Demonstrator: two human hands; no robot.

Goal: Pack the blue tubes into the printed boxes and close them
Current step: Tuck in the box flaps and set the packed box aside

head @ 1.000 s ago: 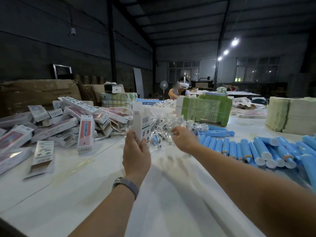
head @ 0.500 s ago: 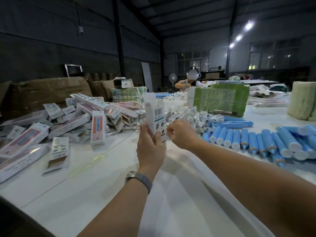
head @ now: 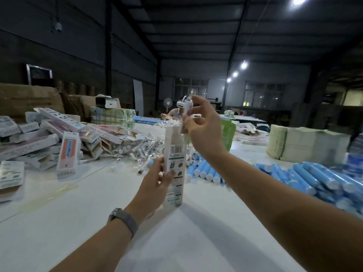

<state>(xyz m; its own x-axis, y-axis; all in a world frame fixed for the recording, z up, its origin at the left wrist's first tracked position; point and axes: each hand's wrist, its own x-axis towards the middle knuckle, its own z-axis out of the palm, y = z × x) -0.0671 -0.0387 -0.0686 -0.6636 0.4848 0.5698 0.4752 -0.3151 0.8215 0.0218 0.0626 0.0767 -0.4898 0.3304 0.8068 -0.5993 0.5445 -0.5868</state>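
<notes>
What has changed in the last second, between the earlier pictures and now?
The right hand took a small clear packet from the pile and lifted it above the box. The left hand turned the box upright and nearer. The blue tubes and the piled boxes stayed put.

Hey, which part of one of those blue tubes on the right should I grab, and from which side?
Grip a blue tube around its mid-body, coming from above. The tubes lie flat, side by side, so the rounded top is the exposed part; the white caps look small and crowded together.
</notes>
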